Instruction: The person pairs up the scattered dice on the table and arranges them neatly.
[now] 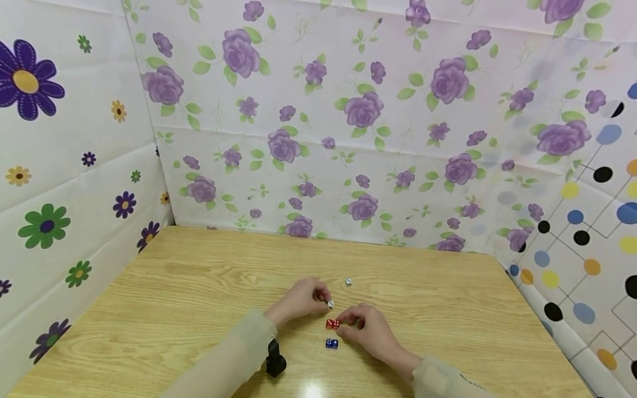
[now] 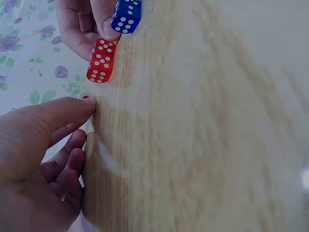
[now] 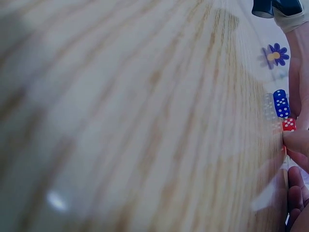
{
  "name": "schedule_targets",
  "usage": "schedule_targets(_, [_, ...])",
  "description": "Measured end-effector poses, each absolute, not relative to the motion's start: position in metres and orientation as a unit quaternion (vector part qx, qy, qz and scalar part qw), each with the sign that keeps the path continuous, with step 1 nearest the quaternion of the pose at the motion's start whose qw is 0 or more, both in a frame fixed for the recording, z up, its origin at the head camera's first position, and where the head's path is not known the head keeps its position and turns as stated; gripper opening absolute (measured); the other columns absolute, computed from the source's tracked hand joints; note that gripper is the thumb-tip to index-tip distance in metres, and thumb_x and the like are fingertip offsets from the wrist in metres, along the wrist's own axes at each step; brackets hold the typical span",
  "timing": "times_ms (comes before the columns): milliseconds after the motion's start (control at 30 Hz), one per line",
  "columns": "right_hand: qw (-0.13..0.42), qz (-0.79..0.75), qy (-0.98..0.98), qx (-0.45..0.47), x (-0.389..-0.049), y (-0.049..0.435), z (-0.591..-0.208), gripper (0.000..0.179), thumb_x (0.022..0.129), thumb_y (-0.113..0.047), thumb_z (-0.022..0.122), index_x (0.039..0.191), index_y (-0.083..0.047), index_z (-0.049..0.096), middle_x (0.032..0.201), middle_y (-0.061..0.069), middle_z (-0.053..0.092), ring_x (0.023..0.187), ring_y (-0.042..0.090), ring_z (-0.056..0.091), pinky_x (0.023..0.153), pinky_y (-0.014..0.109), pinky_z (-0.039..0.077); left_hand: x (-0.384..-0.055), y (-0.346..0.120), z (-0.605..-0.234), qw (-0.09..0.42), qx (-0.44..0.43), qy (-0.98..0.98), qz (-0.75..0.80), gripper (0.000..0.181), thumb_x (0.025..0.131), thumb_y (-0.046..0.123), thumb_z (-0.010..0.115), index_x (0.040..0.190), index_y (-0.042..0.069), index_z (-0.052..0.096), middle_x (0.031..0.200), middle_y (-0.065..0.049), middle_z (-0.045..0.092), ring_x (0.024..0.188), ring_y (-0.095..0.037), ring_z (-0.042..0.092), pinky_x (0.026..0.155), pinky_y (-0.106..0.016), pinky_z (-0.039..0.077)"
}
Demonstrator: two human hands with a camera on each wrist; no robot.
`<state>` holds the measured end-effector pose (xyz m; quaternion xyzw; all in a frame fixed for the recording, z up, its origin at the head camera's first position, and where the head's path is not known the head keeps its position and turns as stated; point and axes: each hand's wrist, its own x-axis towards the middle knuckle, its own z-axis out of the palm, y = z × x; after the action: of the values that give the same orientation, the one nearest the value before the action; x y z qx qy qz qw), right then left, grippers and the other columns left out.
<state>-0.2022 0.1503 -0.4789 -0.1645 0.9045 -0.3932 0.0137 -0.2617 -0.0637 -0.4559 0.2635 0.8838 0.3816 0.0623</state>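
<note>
Near the middle of the table, my left hand (image 1: 304,301) pinches a white die (image 1: 330,304) between thumb and fingertips. In the left wrist view that die, with a red dot, is mostly hidden behind the thumb (image 2: 67,113). Two red dice (image 1: 329,324) stand side by side just in front of it. My right hand (image 1: 369,331) has its thumb and index finger at the right-hand red die (image 1: 337,324), gripping it on its near and far sides. Closer to me, two blue dice (image 1: 332,343) stand side by side, left of the right thumb.
A second white die (image 1: 348,282) lies farther back on the wooden table (image 1: 224,276). The left wrist carries a black camera mount (image 1: 275,362). Cloths with flowers (image 1: 363,110) and dots (image 1: 582,237) hang around the table's back and sides.
</note>
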Motion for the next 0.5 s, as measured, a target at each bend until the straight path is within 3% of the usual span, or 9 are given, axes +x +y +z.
schedule_targets(500, [0.008, -0.396, 0.903, -0.169, -0.2011, 0.1504, -0.4766, 0.012, 0.084, -0.032, 0.079, 0.095, -0.028, 0.076, 0.088, -0.005, 0.061, 0.075, 0.01, 0.048, 0.065, 0.021, 0.039, -0.2627, -0.0649, -0.4609, 0.062, 0.264, 0.882, 0.386, 0.01, 0.084, 0.012, 0.078, 0.09, 0.011, 0.07, 0.088, -0.002, 0.062, 0.078, -0.009, 0.053, 0.071, -0.022, 0.045])
